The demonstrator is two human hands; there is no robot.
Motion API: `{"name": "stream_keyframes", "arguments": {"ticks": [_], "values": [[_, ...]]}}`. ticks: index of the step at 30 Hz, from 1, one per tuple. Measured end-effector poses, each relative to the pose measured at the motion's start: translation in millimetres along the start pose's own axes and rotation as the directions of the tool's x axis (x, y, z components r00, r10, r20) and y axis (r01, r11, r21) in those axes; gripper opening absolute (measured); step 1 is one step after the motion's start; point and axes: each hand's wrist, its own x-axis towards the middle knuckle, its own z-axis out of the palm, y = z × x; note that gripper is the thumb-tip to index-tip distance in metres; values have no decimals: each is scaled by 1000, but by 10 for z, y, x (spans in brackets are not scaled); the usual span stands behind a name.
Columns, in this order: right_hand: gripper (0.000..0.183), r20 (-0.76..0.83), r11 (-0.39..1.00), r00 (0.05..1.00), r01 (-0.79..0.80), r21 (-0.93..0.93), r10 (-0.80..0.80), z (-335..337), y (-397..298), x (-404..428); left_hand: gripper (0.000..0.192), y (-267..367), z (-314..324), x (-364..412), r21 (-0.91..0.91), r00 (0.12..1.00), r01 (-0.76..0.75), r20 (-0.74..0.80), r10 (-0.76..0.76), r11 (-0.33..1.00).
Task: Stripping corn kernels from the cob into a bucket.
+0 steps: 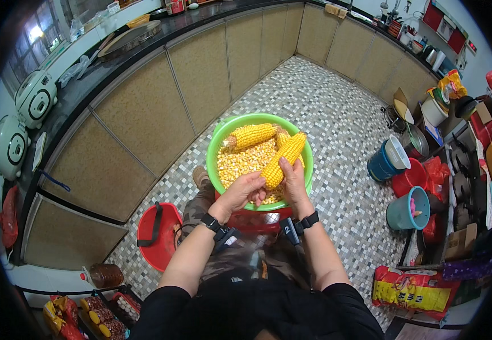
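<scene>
A bright green plastic basin (214, 148) stands before me, partly filled with loose yellow corn kernels (241, 163). One corn cob (252, 136) lies across the kernels at the back, and another beside it is partly hidden. Over the basin my right hand (293, 182) grips a kernel-covered corn cob (286, 159), which slants up to the right, the thumb on its side. My left hand (243, 191) touches the lower end of that cob with the thumb and curled fingers. Whether kernels lie in the left palm I cannot tell. Both wrists wear black straps with small devices.
A red plastic bucket (156, 250) with a black strap stands on the mosaic floor at left. Cabinets (199, 63) line the far side. At right are a blue bucket (382, 163), a teal bucket (399, 212) and a shelf of pans. A red and yellow bag (414, 291) lies lower right.
</scene>
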Motion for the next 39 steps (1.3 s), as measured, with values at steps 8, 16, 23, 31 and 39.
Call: {"name": "stream_keyframes", "arguments": {"ticks": [8,16,23,31,39], "values": [[45,15,1000,1000,8,1,-8,25,-7,-16,31,5,7,-15,22,1000,3,8,-4,1000],[42,4,999,1000,-2,-43,2,24,-34,-24,32,26,34,-28,88,999,5,44,-9,996],[44,11,997,1000,-23,68,22,2,14,10,31,17,-38,-23,61,998,-2,62,-1,998],[48,-1,1000,1000,-3,13,3,-16,22,19,25,54,65,2,140,1000,12,-23,-9,990],[48,-55,984,998,-6,-180,-5,-35,73,9,21,13,59,-21,160,998,-1,-68,12,987]]}}
